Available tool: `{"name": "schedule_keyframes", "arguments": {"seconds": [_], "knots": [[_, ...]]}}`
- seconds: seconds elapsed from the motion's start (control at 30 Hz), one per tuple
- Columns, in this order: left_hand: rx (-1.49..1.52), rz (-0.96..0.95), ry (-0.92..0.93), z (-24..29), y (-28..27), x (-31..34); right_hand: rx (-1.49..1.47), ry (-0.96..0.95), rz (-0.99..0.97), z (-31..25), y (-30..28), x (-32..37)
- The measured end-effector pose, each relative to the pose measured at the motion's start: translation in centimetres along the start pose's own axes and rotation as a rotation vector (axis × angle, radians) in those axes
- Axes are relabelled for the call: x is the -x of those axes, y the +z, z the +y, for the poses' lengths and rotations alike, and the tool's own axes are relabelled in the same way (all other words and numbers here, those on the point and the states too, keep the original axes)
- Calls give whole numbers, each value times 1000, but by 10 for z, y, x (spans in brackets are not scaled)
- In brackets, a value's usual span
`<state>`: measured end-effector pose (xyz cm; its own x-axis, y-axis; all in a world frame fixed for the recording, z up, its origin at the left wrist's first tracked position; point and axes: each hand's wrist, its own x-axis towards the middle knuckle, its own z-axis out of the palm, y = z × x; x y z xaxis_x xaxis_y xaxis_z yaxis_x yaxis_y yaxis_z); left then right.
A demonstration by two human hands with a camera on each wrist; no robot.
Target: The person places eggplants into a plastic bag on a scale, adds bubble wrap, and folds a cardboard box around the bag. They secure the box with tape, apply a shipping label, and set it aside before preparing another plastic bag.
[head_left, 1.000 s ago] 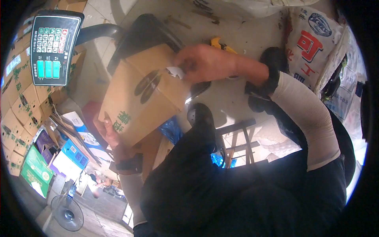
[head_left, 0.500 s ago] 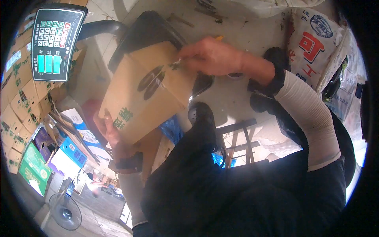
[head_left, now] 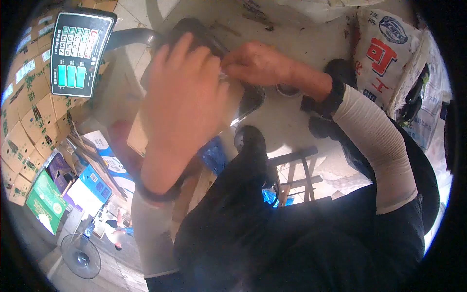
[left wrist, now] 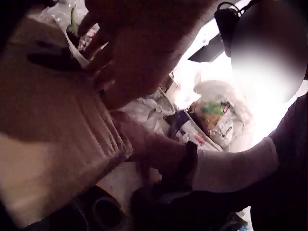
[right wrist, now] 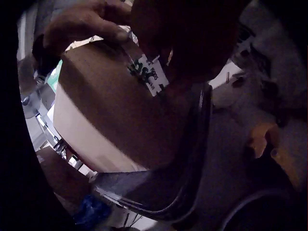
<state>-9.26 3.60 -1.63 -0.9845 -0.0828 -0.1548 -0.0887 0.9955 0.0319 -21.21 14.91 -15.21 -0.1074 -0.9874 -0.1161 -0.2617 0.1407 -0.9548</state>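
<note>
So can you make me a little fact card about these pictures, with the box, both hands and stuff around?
Main thing: cardboard box, over a dark platform
Left hand: over the box, fingers spread, blurred
Right hand: beside a white label with green marks; grip unclear
Top left: keypad display, lit green
Left side: stacked cartons with green print
Bottom left: round fan
Right side: sack with red writing
</note>
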Motion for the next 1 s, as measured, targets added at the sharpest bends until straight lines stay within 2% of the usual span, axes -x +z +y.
{"name": "schedule_keyframes", "arguments": {"seconds": [0.03, 0.07, 0.13, 0.17, 0.23, 0.33, 0.4, 0.53, 0.6, 0.73, 0.8, 0.83, 0.9, 0.93, 1.0], "knots": [[-47, -83, 48, 1, 7, -8, -1, 4, 10, 5, -2, 0], [-45, -88, 61, 1, 11, -11, 13, -59, 17, 12, -2, -2], [-62, -313, -65, -3, 19, -14, 20, -115, 37, 18, -3, -3], [-64, -319, -53, -5, 23, -11, -5, -94, 15, 20, -3, -4], [-25, -172, -113, -6, 28, -4, -39, -71, -4, 22, -2, -4], [-4, -179, -56, -6, 28, -8, -45, -93, -30, 23, -1, -6], [-13, -208, -64, -6, 31, -11, -185, -129, -58, 20, -3, -4], [4, -239, -90, -5, 31, -14, -155, -142, 1, 16, -7, -6], [0, -244, -87, -5, 32, -15, -109, -227, 10, 24, 2, -11], [-13, -260, -94, -4, 31, -15, -153, -204, 37, 20, 7, -11], [-8, -267, -90, -4, 31, -15, -390, 148, -136, 14, 3, -10], [-5, -272, -86, -4, 31, -16, -391, 148, -135, 15, 4, -10], [0, -266, -67, -2, 30, -16, -746, 258, -193, 19, 5, -11], [7, -261, -50, -2, 29, -16, -747, 258, -191, 21, 8, -13], [1, -253, -39, -3, 30, -15, -794, 383, -146, 24, 12, -16]]}}
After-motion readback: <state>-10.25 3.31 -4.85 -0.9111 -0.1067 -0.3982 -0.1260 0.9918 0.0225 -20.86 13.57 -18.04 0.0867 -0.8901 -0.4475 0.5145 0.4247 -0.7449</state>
